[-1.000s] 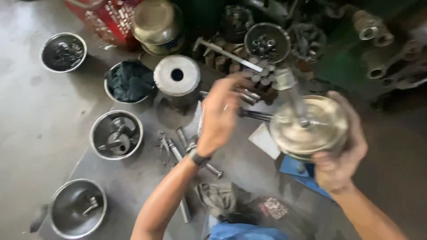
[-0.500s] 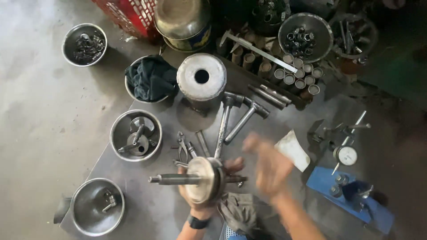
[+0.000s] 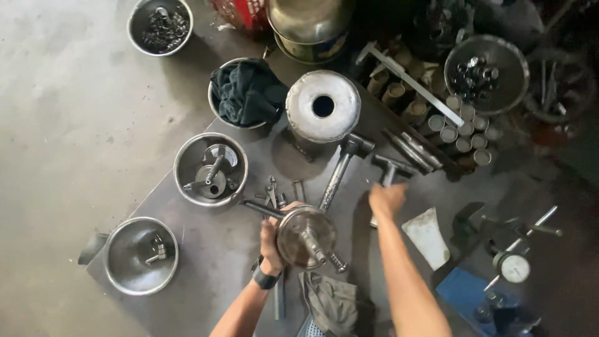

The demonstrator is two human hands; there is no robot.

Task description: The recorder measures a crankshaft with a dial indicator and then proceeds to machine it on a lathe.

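Over the tabletop (image 3: pixel 206 249), low centre of view: left hand (image 3: pixel 272 240) holds a round metal flywheel (image 3: pixel 306 236) with a shaft through it, grip closed around its left edge, shaft ends sticking out up-left and down-right. Part is lifted off the surface, tilted.

Right hand (image 3: pixel 387 198) is just right of it, grip wrapped on the handle of a hammer (image 3: pixel 388 171) whose head lies toward the top. A second hammer (image 3: pixel 342 168) lies just left of that one, head up near the tall metal cylinder (image 3: pixel 322 106) with a hole in its top.

Loose small tools (image 3: pixel 271 190) lie on the plate just above the flywheel. A grey rag (image 3: pixel 331 302) sits below it, at the near edge.

Left side: steel bowl with shaft parts (image 3: pixel 211 168), another steel bowl (image 3: pixel 141 254) lower left with a small piece in it, a bowl holding a dark cloth (image 3: pixel 246 92) further up.

Right side: white scraper-shaped piece (image 3: pixel 427 237), dial gauge on a stand (image 3: pixel 511 265), rows of short metal sleeves (image 3: pixel 458 128).
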